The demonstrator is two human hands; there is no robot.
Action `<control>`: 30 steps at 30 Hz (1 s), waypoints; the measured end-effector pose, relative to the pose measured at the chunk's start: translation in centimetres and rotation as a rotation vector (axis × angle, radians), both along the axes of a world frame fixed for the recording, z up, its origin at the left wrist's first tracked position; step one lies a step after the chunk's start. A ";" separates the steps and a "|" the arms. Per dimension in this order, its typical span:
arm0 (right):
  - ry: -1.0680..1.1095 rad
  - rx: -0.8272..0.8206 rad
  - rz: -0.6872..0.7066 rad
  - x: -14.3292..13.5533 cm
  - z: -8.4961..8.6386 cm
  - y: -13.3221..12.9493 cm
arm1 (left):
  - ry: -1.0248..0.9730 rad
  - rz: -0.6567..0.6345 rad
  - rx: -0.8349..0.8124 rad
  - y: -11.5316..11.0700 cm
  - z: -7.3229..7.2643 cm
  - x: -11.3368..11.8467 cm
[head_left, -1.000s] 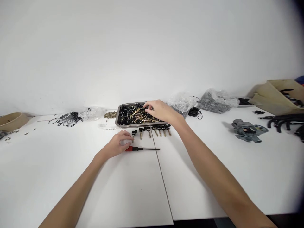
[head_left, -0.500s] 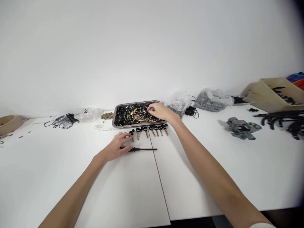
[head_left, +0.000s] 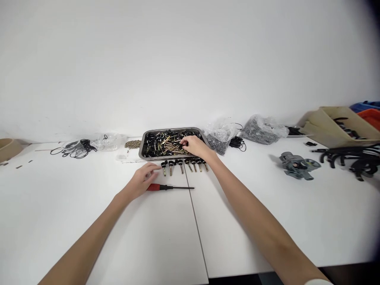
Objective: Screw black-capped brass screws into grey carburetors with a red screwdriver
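Note:
A shallow metal tray (head_left: 141,147) holds a heap of black fittings and brass-coloured screws (head_left: 175,147). Over its right side, my right hand (head_left: 194,145) has its fingertips pinched together among the parts; what they grip is too small to make out. My left hand (head_left: 143,180) rests on the table with fingers apart, holding nothing. Beside its thumb lies a screwdriver (head_left: 154,187) with a red and black handle, its shaft pointing right. Just beyond my left fingertips begins a row of black-headed brass screws (head_left: 171,166), lined up in front of the tray.
Left of the tray are a pile of small brass pieces (head_left: 133,144) and black cords (head_left: 84,147). To the right stand clear bags (head_left: 263,130) of small parts, a grey metal carburetor-like part (head_left: 298,165), black hoses (head_left: 353,154) and a beige bin (head_left: 320,132).
My left hand has drawn back slightly from the leftmost screw and off the screwdriver, uncovering its red handle. My right hand has shifted a little within the tray. The view has tilted slightly.

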State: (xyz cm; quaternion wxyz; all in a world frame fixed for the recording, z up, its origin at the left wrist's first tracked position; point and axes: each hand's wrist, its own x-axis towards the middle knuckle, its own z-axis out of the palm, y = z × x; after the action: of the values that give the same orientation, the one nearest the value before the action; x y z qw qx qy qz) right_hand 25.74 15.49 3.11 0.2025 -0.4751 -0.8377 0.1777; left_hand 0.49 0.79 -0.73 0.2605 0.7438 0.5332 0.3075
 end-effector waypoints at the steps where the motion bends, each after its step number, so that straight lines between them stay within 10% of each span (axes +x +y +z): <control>1: 0.035 0.002 0.012 -0.2 0.7 -0.4 | -0.054 0.047 0.018 0.0 0.1 0.0; 6: 0.217 -0.012 0.181 -3.5 3.7 -4.2 | -0.320 0.177 0.111 0.0 0.8 0.3; 12: 0.403 -0.244 0.443 -7.6 2.7 -7.4 | -0.584 0.240 0.129 -0.1 1.4 0.6; 21: 0.279 -0.180 0.353 -6.5 3.9 -7.2 | -0.641 0.293 0.074 0.1 1.6 0.5; 30: -0.014 0.004 -0.055 2.1 2.3 0.1 | -0.606 0.267 0.121 0.4 1.0 -0.1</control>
State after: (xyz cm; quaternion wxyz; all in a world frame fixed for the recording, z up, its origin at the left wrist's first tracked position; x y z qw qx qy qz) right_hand 27.79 15.61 5.44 0.2024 -0.4989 -0.8260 0.1671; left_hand 0.37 1.14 0.27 0.3200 0.5562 0.5051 0.5771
